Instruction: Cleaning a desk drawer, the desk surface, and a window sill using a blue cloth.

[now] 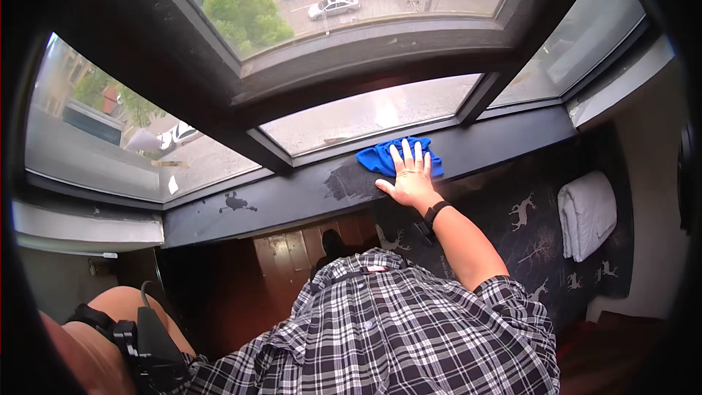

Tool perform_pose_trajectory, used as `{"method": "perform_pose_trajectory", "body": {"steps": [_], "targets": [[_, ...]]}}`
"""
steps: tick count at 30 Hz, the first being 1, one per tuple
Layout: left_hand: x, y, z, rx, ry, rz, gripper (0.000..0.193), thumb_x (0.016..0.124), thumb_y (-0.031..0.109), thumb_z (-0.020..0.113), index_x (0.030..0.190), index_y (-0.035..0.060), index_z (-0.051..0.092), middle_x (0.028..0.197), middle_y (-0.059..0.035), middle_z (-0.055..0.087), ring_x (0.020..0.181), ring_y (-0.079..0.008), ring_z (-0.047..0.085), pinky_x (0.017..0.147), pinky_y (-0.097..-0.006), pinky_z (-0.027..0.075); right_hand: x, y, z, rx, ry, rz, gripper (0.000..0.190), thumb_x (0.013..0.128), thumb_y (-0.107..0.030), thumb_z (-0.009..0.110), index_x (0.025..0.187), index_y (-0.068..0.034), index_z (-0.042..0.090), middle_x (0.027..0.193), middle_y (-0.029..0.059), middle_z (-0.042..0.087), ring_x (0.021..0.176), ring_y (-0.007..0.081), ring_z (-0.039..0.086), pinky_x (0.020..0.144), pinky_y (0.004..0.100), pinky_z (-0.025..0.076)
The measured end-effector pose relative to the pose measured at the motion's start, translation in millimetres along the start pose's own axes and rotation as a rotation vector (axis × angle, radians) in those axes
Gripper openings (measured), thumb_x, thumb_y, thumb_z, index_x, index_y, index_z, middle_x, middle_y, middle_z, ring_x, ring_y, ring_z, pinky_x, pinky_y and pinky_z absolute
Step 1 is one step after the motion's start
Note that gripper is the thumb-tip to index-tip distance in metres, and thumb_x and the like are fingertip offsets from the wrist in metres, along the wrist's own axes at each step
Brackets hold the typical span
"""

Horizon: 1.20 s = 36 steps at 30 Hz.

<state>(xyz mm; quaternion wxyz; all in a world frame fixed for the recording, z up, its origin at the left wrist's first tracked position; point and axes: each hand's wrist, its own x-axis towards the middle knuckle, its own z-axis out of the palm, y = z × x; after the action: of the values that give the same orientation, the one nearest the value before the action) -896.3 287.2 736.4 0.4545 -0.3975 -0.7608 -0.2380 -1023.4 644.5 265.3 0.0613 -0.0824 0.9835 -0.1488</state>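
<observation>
My right hand (411,178) lies flat with fingers spread on a crumpled blue cloth (373,159), pressing it against the dark window sill (307,197). The thumb rests off the cloth, to its left. A wet-looking patch (351,182) spreads over the sill just left of the cloth and hand. Farther left, a small dark puddle (237,202) with drops around it sits on the same sill. A dark band circles my right wrist. My left hand is out of view; only the bent left arm shows at the lower left, with a strap and a black device on it.
Dark window frames (186,82) rise behind the sill, with panes between them; cars and trees show outside. At right, a folded white quilt (588,214) lies on a dark cover with deer figures (524,211). Below the sill is a reddish-brown wooden floor (274,255).
</observation>
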Motion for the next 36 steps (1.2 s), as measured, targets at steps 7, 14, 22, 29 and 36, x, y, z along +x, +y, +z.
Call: {"method": "perform_pose_trajectory", "body": {"steps": [7, 14, 22, 29, 36], "targets": [[107.6, -68.8, -46.5, 0.105, 0.122, 0.47, 0.058, 0.115, 0.055, 0.058, 0.138, 0.0019, 0.063, 0.11, -0.014, 0.068, 0.081, -0.0211, 0.056, 0.07, -0.0328, 0.046, -7.1, -5.5, -2.3, -0.014, -0.042, -0.034, 0.113, 0.097, -0.077, 0.065, 0.18, -0.014, 0.021, 0.187, 0.0227, 0.005, 0.171, 0.0495, -0.005, 0.135, 0.0678, -0.005], [72.1, -58.1, -31.4, 0.313, 0.49, 0.589, 0.058, 0.115, 0.054, 0.058, 0.136, 0.0009, 0.064, 0.111, -0.0141, 0.068, 0.081, -0.0208, 0.056, 0.071, -0.0325, 0.046, -23.4, 22.4, 50.6, 0.022, 0.006, -0.12, 0.122, 0.09, -0.088, 0.064, 0.178, -0.012, 0.025, 0.184, 0.0309, 0.01, 0.168, 0.0596, -0.002, 0.131, 0.076, -0.003], [-41.6, -26.0, 11.2, 0.136, 0.237, 0.084, 0.057, 0.115, 0.053, 0.058, 0.135, -0.0003, 0.066, 0.111, -0.0143, 0.068, 0.081, -0.0205, 0.056, 0.071, -0.0322, 0.046, 11.7, -2.0, 1.1, -0.09, -0.044, -0.078, 0.117, 0.095, -0.079, 0.066, 0.18, -0.013, 0.018, 0.186, 0.0238, 0.008, 0.171, 0.051, -0.001, 0.135, 0.0688, -0.001], [-43.1, 47.7, -28.7, 0.385, 0.196, 0.035, 0.057, 0.115, 0.051, 0.059, 0.134, -0.0014, 0.067, 0.112, -0.0144, 0.069, 0.082, -0.0202, 0.057, 0.071, -0.032, 0.046, 2.6, -12.6, -2.2, -0.049, -0.068, -0.089, 0.116, 0.096, -0.071, 0.073, 0.179, -0.01, 0.018, 0.186, 0.0243, 0.005, 0.171, 0.0509, -0.003, 0.134, 0.0686, 0.0], [-265.3, -34.5, 63.0, 0.397, -0.194, -0.853, 0.02, 0.096, 0.015, 0.084, 0.113, 0.0048, 0.08, 0.092, -0.0102, 0.079, 0.082, -0.0252, 0.075, 0.075, -0.0372, 0.061, -8.0, -0.8, 0.4, -0.028, -0.051, -0.038, 0.119, 0.093, -0.069, 0.076, 0.179, -0.011, 0.019, 0.186, 0.0243, 0.005, 0.171, 0.051, -0.004, 0.135, 0.0684, -0.002]]}}
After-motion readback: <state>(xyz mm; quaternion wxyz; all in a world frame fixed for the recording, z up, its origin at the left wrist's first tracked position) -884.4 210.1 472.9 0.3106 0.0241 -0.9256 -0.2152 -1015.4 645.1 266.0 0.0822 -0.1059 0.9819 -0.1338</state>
